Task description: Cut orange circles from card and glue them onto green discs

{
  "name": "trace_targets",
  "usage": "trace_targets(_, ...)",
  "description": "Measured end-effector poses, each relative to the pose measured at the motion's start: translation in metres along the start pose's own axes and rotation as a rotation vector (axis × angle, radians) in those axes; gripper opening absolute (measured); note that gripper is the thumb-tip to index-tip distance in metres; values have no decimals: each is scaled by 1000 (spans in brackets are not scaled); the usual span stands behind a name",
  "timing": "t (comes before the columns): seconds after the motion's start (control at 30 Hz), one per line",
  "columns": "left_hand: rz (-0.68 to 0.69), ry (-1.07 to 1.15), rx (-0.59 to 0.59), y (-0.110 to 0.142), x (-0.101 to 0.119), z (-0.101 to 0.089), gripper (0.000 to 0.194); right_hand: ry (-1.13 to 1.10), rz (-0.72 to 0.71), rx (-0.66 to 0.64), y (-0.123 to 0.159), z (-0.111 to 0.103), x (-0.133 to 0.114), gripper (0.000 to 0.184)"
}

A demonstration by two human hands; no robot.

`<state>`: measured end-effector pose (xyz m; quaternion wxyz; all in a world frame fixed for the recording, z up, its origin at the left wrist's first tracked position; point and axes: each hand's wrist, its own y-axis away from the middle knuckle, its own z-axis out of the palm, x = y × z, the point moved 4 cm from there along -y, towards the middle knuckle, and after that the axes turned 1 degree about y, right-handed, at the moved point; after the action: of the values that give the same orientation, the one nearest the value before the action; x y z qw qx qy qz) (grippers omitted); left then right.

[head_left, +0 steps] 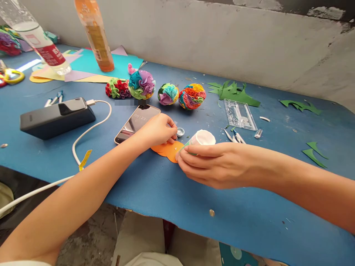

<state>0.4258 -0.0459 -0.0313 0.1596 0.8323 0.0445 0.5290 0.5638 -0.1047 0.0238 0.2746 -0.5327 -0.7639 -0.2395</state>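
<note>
My right hand (216, 162) is wrapped round a tilted white glue bottle (205, 137) with a green label. The bottle's round base faces up to the right, and its lower end is hidden behind my fingers, close over the orange paper pieces (173, 151). These are round-edged, overlap one another and lie flat on the blue table (149, 184). My left hand (162, 129) has its fingers curled together, fingertips down on the upper edge of the orange paper. Just beyond them lies a small clear round cap (180, 132). A phone (133, 125) lies partly under my left wrist.
Several ruffled colourful paper balls (142, 84) stand behind the phone. A black power bank (57, 118) with a white cable sits at left. Two bottles, one with orange drink (101, 48), stand behind. Green paper scraps (238, 94), a clear plastic case (240, 114) and pens (235, 136) lie right.
</note>
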Motion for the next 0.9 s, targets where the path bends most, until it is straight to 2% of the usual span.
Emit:
trace_targets(0.07, 6, 8, -5, 1, 1, 0, 5, -17, 46, 42, 1, -8, 6, 27)
trace_targets(0.13, 15, 11, -10, 2, 1, -1, 3, -30, 168, 100, 5, -17, 15, 21)
trace_targets(0.23, 44, 7, -28, 2, 2, -1, 3, -88, 468, 174, 24, -26, 28, 26)
trace_targets(0.3, 57, -5, -40, 2, 1, 0, 3, -132, 652, 160, 42, -24, 29, 30)
trace_targets(0.4, 47, -18, -56, 3, 1, 0, 4, -146, 870, 56, 66, -10, 21, 28)
trace_targets(0.53, 58, -24, -54, 7, 5, -2, 8, -260, 1129, -153, 93, 24, 8, 25)
trace_targets(0.67, 120, -44, -35, 10, 8, -4, 13, -429, 1231, -368, 107, 54, 7, 27)
trace_targets(0.73, 167, -53, -31, 10, 9, -4, 15, -491, 1235, -402, 106, 59, 13, 27)
trace_targets(0.8, 209, -47, -26, 9, 10, -3, 16, -544, 1257, -304, 97, 56, 23, 27)
trace_targets(0.9, 277, -38, -21, 9, 12, -2, 19, -787, 1283, 49, 73, 47, 38, 28)
